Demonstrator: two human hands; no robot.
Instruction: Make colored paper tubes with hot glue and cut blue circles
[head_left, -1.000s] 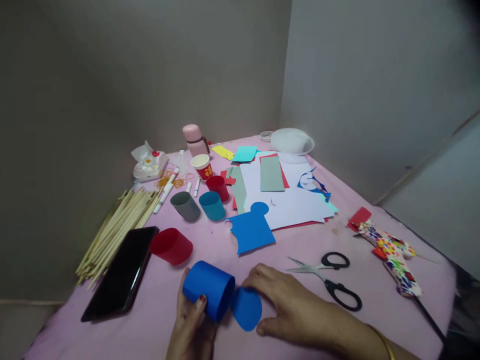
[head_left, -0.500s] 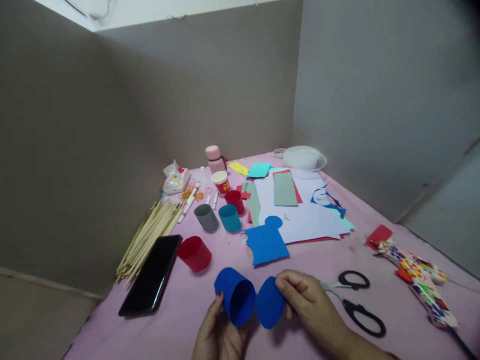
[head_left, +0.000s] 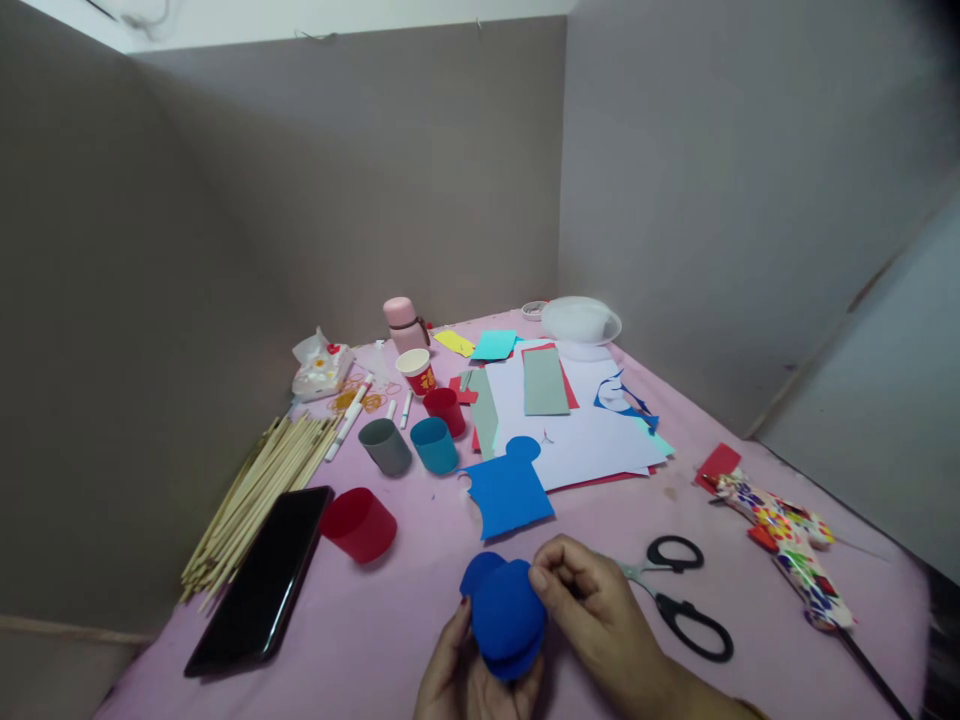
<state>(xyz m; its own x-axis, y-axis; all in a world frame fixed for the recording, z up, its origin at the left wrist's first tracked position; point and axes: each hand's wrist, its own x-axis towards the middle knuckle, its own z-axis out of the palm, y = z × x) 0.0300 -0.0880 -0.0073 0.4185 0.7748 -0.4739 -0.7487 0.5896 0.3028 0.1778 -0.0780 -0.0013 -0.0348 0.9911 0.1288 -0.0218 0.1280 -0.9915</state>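
My left hand [head_left: 469, 670] is wrapped round a blue paper tube [head_left: 484, 570] near the front of the table. Pinched between thumb and fingers of my right hand [head_left: 592, 610] is a blue paper disc [head_left: 508, 615], which lies over the tube's end and covers most of the opening. Below the disc a dark strip of the tube shows. Under and beside my right hand rest scissors [head_left: 667, 590] with black handles, their blades partly hidden. Just beyond the tube lies a cut blue paper sheet [head_left: 510, 495].
Left are red [head_left: 360, 525], grey [head_left: 385, 447] and teal [head_left: 434, 446] paper tubes, a black phone [head_left: 262, 580] and wooden sticks [head_left: 262, 490]. White paper sheets [head_left: 592, 440] lie farther back, near a pink flask [head_left: 405, 325] and paper cup [head_left: 416, 372]. A floral-patterned object [head_left: 780, 535] lies right.
My right hand has brought the blue disc leftward, from beside the tube to over its open end. The view has shifted slightly to the right.
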